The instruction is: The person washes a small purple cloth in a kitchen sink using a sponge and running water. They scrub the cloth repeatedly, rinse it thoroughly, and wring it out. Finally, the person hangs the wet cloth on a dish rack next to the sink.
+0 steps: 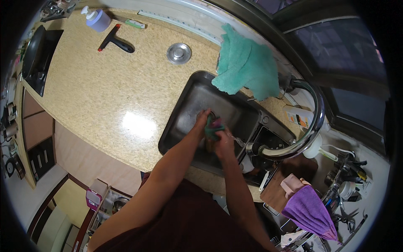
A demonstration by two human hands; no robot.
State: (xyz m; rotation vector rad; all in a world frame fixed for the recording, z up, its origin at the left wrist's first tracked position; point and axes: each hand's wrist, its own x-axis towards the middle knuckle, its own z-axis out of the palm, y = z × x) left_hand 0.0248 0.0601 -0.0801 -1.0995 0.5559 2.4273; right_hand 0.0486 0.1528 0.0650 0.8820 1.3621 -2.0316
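Over the dark sink basin (201, 94), both hands grip a crumpled green and pinkish cloth (215, 126), blurred by motion. My left hand (203, 119) has it on the far side, with the fingers partly behind the cloth. Nearer to me, my right hand (224, 143) is closed on its lower end. A thin stream of water (237, 140) runs from the chrome gooseneck faucet (318, 116) beside my right hand. Something brownish under the hands is too blurred to tell.
A teal towel (248, 63) hangs at the sink's back edge. On the counter (94, 85) are a metal sink strainer (178, 53), a black squeegee (116, 41), a green-handled knife (136, 23) and a pump bottle (97, 20). At right lie a cutting board (296, 176) and a purple towel (308, 211).
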